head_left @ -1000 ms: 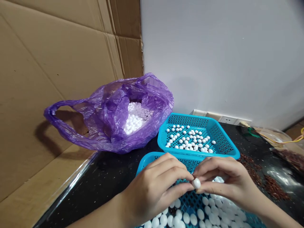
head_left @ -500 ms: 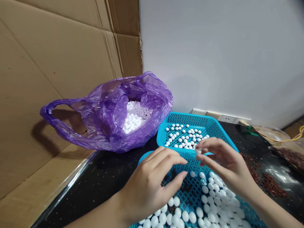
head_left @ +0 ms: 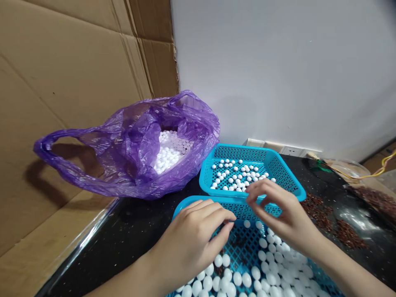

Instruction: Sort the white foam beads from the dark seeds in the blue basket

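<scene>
Right hand (head_left: 284,210): shifted slightly toward nine o'clock in the past half second, now at the near rim of the far basket (head_left: 286,175); the ball I was pinching then is out of sight. Grip narrow, thumb and forefinger curled close; I cannot tell whether it holds anything.
Left hand (head_left: 194,231): thumb and forefinger have drawn closer together, at the ten o'clock side of the near basket (head_left: 239,251). Grip narrow; I cannot tell what, if anything, is between.
Near basket: white balls (head_left: 274,270) heaped thickly toward four o'clock, more toward seven.
Far basket: at twelve o'clock from the near one, white balls scattered over its floor.
Purple bag (head_left: 148,148): at ten o'clock, mouth open, white balls inside.
Brown bits (head_left: 349,235): at two to three o'clock, in loose piles on my black table (head_left: 139,222).
</scene>
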A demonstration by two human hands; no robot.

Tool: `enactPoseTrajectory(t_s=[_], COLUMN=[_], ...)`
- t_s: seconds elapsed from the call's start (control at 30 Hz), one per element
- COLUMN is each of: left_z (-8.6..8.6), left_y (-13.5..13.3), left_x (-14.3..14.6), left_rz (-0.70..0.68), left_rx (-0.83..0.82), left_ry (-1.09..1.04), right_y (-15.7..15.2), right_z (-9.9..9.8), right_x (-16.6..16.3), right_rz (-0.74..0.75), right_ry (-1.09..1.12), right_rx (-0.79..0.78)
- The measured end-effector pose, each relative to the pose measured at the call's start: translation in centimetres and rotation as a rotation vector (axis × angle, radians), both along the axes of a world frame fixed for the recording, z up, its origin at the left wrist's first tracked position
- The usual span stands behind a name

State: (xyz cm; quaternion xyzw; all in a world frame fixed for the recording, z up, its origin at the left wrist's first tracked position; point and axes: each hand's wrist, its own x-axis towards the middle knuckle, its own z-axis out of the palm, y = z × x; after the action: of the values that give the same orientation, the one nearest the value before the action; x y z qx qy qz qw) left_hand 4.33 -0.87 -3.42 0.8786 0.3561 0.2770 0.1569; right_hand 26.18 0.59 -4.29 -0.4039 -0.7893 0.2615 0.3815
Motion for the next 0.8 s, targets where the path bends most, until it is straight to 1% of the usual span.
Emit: enactPoseTrajectory(t_s=[0.1,0.2,0.27,0.4,0.5,0.57,0.7,0.8], left_z=[-0.4,-0.9,-1.3,-2.0,-2.1,-1.9,-1.1,-1.0], left_y=[0.1,0.3,0.3,0.3,0.2,0.2,0.0,0.2], left_x=[-0.1,-0.3,-0.4,-0.5,-0.6,-0.6,-0.3,-0.2], left_rz=[0.008,0.004,-0.03,-0.133,-0.131,-0.12,-0.054,-0.01], left_rx=[-0.032,-0.074,-0.08,-0.064,-0.086,-0.115,-0.155,-0.155], left_ry=[0.101,0.239,0.342,0.462,0.489,0.502,0.512,0.548], right_y=[-0.3,-0.4,-0.5,-0.6,-0.7,-0.8,-1.2,-1.3], right_z=[-0.3,-0.8,-1.2,-2.2,-2.4,-1.9,-0.5,0.2], right_x=[-0.1,-0.1,-0.2,-0.3,-0.3,-0.3,-0.6,-0.7], right_rz=[0.146,0.224,0.241,0.228,0.211,0.205,0.257,0.297], right_ry=[-0.288,-0.581,-0.694,-0.809,-0.854,-0.826,-0.662,-0.544], right_rx=[0.012,0.037,0.077,0.176,0.197,0.155,0.027,-0.019])
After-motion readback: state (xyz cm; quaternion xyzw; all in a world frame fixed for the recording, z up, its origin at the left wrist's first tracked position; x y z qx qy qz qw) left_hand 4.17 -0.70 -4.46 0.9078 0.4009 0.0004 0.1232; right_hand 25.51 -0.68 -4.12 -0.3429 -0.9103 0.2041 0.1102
